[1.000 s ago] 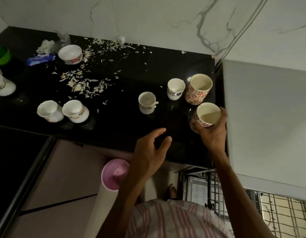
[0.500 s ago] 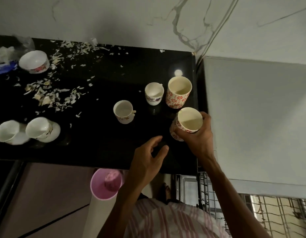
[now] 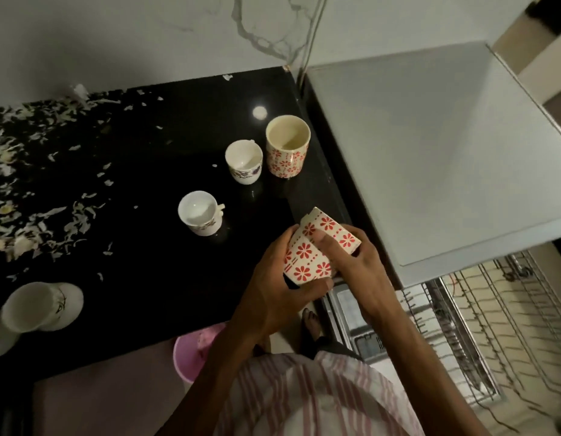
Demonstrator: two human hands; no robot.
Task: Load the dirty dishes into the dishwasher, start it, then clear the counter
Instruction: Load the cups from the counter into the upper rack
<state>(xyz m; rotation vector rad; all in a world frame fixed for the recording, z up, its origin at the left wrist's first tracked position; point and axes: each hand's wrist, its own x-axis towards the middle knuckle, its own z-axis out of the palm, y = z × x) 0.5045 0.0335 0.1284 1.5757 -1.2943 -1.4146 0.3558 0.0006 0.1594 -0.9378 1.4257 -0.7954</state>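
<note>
A cream cup with red flowers (image 3: pixel 307 258) is tipped on its side above the right front of the black counter (image 3: pixel 153 253). My left hand (image 3: pixel 282 287) grips it from the left and below, and my right hand (image 3: pixel 357 262) holds it from the right with fingers over its side. A second red-flowered cup (image 3: pixel 287 149) stands upright near the counter's right edge. Beside it is a small white teacup (image 3: pixel 244 163), and another white teacup (image 3: pixel 201 213) stands nearer me. The open dishwasher's wire rack (image 3: pixel 480 328) lies at the lower right.
The grey dishwasher top (image 3: pixel 430 158) adjoins the counter on the right. Scattered white peelings (image 3: pixel 37 215) cover the counter's left part. A white cup (image 3: pixel 40 305) lies at the left front edge. A pink bin (image 3: pixel 194 354) stands on the floor below the counter.
My right hand lifted the flowered cup off the counter and tipped it over. My left hand came up and took hold of it too. The view shifted to the right.
</note>
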